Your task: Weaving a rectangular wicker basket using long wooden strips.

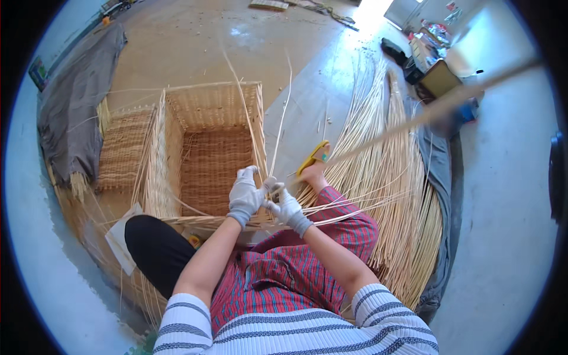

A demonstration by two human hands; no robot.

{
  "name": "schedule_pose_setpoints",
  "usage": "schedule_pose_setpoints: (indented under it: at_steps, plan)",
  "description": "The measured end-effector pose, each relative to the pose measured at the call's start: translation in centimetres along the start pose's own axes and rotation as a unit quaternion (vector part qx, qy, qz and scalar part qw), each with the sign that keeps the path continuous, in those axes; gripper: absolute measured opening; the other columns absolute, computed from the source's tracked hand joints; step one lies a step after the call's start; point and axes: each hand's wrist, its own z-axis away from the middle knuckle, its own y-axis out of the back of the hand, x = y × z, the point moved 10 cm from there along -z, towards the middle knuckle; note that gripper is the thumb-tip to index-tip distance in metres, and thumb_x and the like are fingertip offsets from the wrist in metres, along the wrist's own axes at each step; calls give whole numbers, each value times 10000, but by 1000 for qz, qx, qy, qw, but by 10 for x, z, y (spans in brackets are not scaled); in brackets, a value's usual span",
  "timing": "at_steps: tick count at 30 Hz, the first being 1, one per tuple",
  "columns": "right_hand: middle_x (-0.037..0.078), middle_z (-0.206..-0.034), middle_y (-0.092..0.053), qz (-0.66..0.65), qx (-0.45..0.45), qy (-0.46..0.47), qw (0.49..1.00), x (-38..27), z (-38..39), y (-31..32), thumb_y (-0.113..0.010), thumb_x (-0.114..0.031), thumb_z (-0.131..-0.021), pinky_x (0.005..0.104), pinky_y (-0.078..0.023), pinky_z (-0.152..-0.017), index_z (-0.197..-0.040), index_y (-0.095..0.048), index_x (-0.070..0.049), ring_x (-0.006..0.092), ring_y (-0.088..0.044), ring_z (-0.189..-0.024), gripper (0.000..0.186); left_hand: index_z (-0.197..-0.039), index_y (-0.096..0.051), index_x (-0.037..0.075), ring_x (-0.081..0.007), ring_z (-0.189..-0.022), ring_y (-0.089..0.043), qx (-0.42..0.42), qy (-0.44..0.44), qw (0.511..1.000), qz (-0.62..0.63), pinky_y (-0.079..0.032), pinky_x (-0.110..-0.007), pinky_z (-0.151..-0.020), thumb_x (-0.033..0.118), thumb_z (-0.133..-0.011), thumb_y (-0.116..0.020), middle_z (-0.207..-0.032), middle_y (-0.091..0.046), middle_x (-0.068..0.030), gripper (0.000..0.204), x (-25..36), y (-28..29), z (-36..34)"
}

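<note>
A rectangular woven wicker basket [216, 160] stands in front of me, long loose strands rising from its right side. My left hand [247, 195], in a white glove, is closed around strands at the near right corner of the rim. My right hand [285, 207], also gloved, is closed on strands just right of it and slightly lower, close against the left one. A long cane [414, 121], blurred, runs from near my hands diagonally to the upper right. Several pale strands [355, 204] extend rightward from the corner. What exactly lies between my fingers is partly hidden.
A woven panel [127, 148] lies left of the basket, beside a grey cloth [74, 130]. Bundles of long canes [399, 225] spread at my right. My bent legs and yellow sandal [313, 157] frame the basket. Cluttered items [435, 62] stand at the back right; walls border both sides.
</note>
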Motion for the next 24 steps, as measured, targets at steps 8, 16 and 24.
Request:
schedule_pose_setpoints:
  at_steps: [8, 16, 24]
  plan:
    - [187, -1077, -660, 18, -141, -11, 990, 30, -27, -11, -703, -464, -887, 433, -518, -824, -1291, -459, -18, 300, -666, -936, 649, -1246, -597, 72, -304, -1198, -526, 63, -136, 987, -66, -418, -438, -983, 308, -841, -703, -1368, -534, -118, 480, 1, -10, -10]
    - [23, -1005, -674, -192, -199, 72, 958, 37, -228, 112, -646, -241, -956, 286, -529, -718, -1229, -598, -104, 128, -628, -794, 309, -1346, -553, 84, -359, -1270, -464, -14, -148, 988, -45, -356, -463, -1073, 291, -872, -662, -1466, -447, -142, 529, 60, -41, -15]
    - [-40, -982, -632, -269, -170, -116, 941, -5, -263, 50, -643, -210, -980, 210, -492, -758, -1301, -586, -91, 54, -587, -841, 347, -1511, -378, 88, -371, -1255, -473, -12, -71, 994, -84, -358, -461, -1066, 359, -915, -585, -1431, -459, -181, 686, 8, -31, -10]
